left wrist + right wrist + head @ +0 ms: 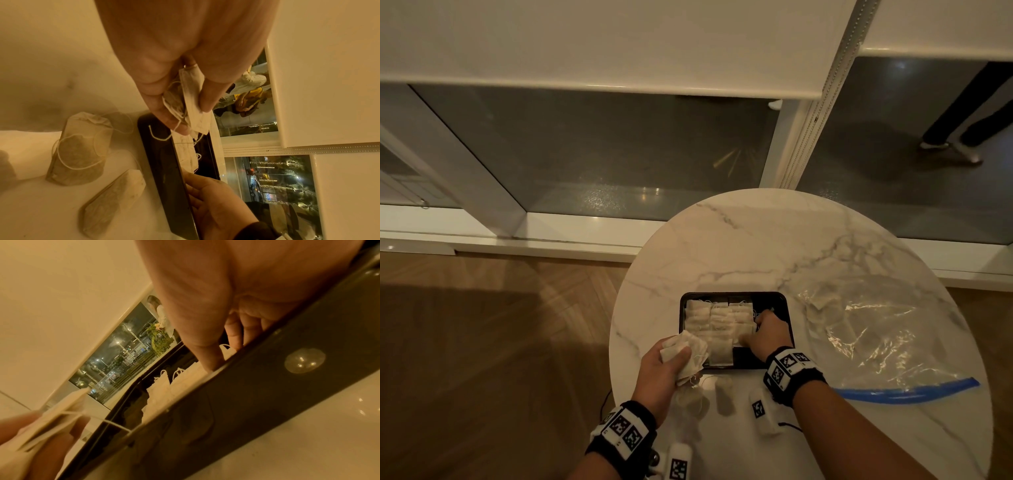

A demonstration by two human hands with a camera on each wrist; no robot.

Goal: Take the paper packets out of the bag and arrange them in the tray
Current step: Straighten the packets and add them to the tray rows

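Note:
A black tray (784,308) sits on the round marble table, with rows of pale paper packets (719,322) laid in its left and middle parts. My left hand (681,353) hovers at the tray's near-left corner and grips a bunch of packets (191,100) between thumb and fingers, strings dangling. My right hand (751,330) reaches down into the tray's right side; thumb and forefinger pinch the top of a packet (226,350) in the right-hand row, with the tray wall (267,386) hiding the fingertips. The clear bag (876,335) lies flat to the right of the tray.
Two loose packets (78,151) (115,201) lie on the table just in front of the tray. The bag's blue zip strip (907,390) points toward the near right edge. A packet (822,305) shows inside the bag. A window and wooden floor lie beyond the table.

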